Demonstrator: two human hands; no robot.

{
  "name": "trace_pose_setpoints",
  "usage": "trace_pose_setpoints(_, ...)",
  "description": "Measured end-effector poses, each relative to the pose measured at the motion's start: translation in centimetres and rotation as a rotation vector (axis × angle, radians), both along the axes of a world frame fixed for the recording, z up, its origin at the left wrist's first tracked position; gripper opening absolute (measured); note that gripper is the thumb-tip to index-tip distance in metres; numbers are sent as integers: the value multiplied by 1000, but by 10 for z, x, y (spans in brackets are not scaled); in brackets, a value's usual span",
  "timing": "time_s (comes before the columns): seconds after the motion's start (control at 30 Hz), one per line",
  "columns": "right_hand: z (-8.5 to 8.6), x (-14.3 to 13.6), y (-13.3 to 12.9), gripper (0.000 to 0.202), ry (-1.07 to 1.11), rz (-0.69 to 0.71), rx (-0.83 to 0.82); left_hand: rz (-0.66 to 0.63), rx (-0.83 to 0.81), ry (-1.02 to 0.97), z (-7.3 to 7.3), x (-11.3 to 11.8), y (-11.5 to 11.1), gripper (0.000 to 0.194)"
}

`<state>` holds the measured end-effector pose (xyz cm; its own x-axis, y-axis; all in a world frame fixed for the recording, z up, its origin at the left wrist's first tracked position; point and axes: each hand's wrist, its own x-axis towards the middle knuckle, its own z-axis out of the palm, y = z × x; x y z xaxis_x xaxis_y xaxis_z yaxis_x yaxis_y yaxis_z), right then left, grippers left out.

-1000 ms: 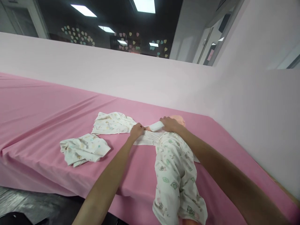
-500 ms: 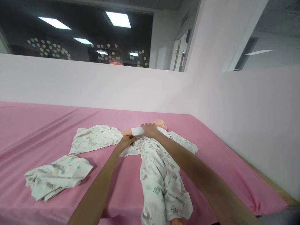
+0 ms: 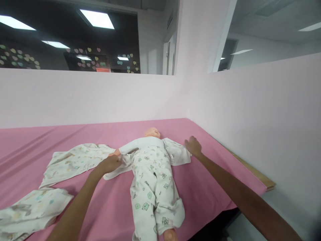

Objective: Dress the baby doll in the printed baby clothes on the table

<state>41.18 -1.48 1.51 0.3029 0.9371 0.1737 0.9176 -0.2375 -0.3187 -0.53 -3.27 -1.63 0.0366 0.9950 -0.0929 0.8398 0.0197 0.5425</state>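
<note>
A baby doll [image 3: 152, 132] lies on its back, its head towards the far wall. It wears a white long-sleeved top [image 3: 147, 142] and white trousers with green animal prints [image 3: 147, 187]. An open white printed jacket [image 3: 177, 152] is spread beneath it, showing on both sides. My left hand [image 3: 111, 164] is closed beside the doll's hand and the jacket cloth; what its fingertips hold is hidden. My right hand [image 3: 193, 146] is just past the jacket's right sleeve end, slightly blurred, so its grip is unclear.
The pink sheet [image 3: 205, 187] covers the bed. A printed cloth [image 3: 77, 160] lies left of the doll, with another folded printed cloth [image 3: 35, 207] nearer me. White walls [image 3: 100, 97] with windows stand behind and on the right. A wooden bed edge [image 3: 253, 170] shows at right.
My right hand has left the doll's chest and moved right, past the sleeve. The doll's arm has gone down to its side, near my left hand. The view has turned right.
</note>
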Motion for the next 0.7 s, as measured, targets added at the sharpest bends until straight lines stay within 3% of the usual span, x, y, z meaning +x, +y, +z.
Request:
trace_pose_setpoints(0.1,-21,47,-12,30,79,-109,-78,-40,65,193,33,41,-3,31)
trace_pose_setpoints(0.17,-34,53,-14,28,125,-100,-101,-85,202,365,57,90,3,29)
trace_pose_setpoints(0.23,-43,47,-11,28,161,-68,-100,-221,314,442,73,147,14,32)
trace_pose_setpoints(0.3,-48,37,-7,25,183,-41,-88,-331,338,462,77,196,27,29)
trace_pose_setpoints(0.37,-50,31,-1,19,195,-36,-72,-401,327,497,71,229,37,25)
trace_pose_setpoints(0.43,-48,36,3,17,204,-53,-55,-441,309,538,60,242,44,24)
trace_pose_setpoints(0.53,-39,66,4,22,213,-144,-18,-452,304,596,47,239,51,31)
trace_pose_setpoints(0.63,-29,109,-1,31,216,-294,15,-432,295,634,44,228,56,36)
trace_pose_setpoints(0.7,-26,129,-6,32,205,-318,56,-432,282,647,45,224,60,35)
